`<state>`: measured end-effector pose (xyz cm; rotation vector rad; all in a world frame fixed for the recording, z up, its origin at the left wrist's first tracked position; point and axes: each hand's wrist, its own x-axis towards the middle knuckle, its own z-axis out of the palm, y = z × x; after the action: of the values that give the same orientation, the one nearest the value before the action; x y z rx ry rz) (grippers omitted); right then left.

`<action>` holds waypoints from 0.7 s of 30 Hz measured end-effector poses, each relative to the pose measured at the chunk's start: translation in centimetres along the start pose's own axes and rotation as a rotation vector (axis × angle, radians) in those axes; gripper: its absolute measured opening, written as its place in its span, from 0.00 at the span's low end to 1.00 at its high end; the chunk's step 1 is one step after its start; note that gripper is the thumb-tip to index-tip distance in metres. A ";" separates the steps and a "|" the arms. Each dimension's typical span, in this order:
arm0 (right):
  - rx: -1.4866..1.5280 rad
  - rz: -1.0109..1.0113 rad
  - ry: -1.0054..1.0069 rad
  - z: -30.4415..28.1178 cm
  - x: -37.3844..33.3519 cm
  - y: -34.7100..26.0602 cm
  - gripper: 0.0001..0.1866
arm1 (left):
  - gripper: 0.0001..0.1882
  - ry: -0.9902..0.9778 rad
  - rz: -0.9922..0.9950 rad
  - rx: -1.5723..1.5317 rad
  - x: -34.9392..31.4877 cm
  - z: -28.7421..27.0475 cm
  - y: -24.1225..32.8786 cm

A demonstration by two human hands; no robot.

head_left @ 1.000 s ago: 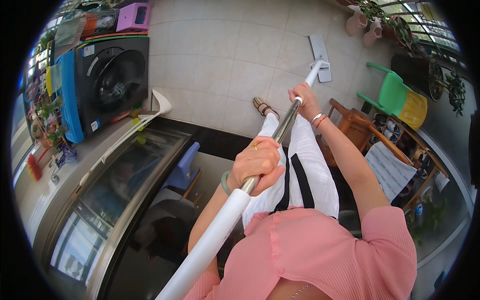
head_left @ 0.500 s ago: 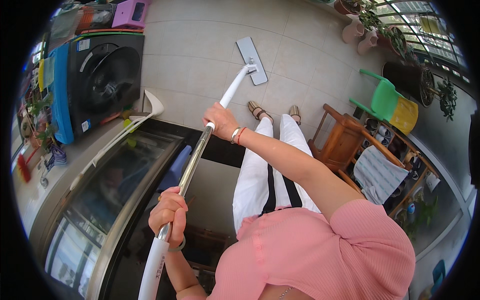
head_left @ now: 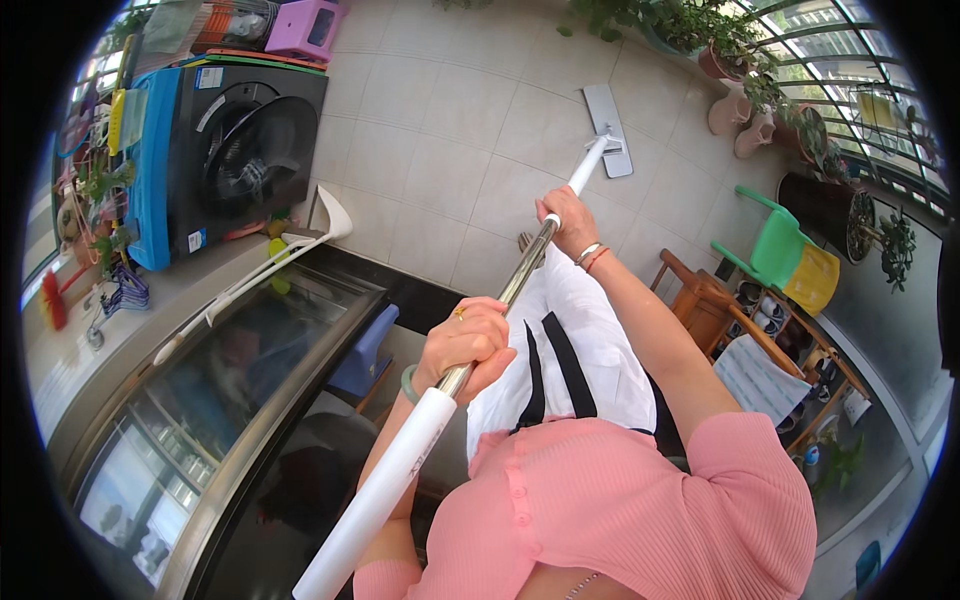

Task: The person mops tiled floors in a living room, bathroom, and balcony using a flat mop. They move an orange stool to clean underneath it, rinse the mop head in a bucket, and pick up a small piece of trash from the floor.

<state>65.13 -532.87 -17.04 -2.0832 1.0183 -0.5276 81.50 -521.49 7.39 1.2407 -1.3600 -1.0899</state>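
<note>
Head view: the left hand (head_left: pixel 465 348) wraps its fingers around the shiny metal section of a flat mop's pole (head_left: pixel 525 270), just above a thick white sleeve (head_left: pixel 372 500) that runs down to the lower edge. Farther along, the right hand (head_left: pixel 570 218) grips the same pole around the collar where metal meets a white upper section. A pale green bangle (head_left: pixel 408 384) circles the left wrist; a silver bracelet and a red band sit on the right. Past the right hand, the pole leads to a grey rectangular mop head (head_left: pixel 608 132) on the pale tiled floor (head_left: pixel 420 150), well ahead of the body. Beneath the arms are a pink ribbed top (head_left: pixel 630 500) and white trousers (head_left: pixel 600 340) with black stripes. Out to the left, a long-handled white dustpan (head_left: pixel 335 216) lies near a dark front-loading washing machine (head_left: pixel 255 110), with a purple stool (head_left: pixel 302 32) beyond. On the right, a brown wooden chair (head_left: pixel 697 300) stands near a green chair (head_left: pixel 780 235) draped with yellow cloth (head_left: pixel 812 282); a striped towel (head_left: pixel 758 378) hangs over a shoe rack, and potted plants (head_left: pixel 725 62) line the barred window.
</note>
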 end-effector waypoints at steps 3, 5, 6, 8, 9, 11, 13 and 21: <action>-0.119 0.059 0.220 -3.7 1.3 7.0 0.10 | 0.16 -0.104 0.070 -0.038 5.7 3.7 -4.3; -0.154 0.110 0.285 -5.6 2.4 11.8 0.11 | 0.17 -0.230 0.154 -0.084 10.3 5.1 -5.9; -0.151 0.123 0.322 -6.5 3.0 13.8 0.11 | 0.16 -0.256 0.173 -0.117 12.5 5.6 -6.8; -0.165 0.141 0.354 -8.0 6.0 16.2 0.12 | 0.15 -0.292 0.161 -0.174 16.5 5.3 -8.3; -0.187 0.156 0.349 -8.7 7.5 16.6 0.12 | 0.15 -0.262 0.155 -0.176 18.4 4.4 -9.1; -0.216 0.190 0.353 -8.5 11.6 17.4 0.13 | 0.16 -0.204 0.143 -0.180 22.6 2.0 -10.7; -0.231 0.238 0.361 -7.7 15.8 16.9 0.13 | 0.16 -0.269 0.043 -0.185 26.1 -1.7 -12.0; -0.008 0.047 0.244 0.8 29.7 7.0 0.10 | 0.14 -0.082 -0.085 -0.088 28.4 -18.4 -8.4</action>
<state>80.04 -559.10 -21.79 -2.0312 1.2065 -0.7688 100.33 -550.67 3.96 1.2104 -1.3160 -1.2593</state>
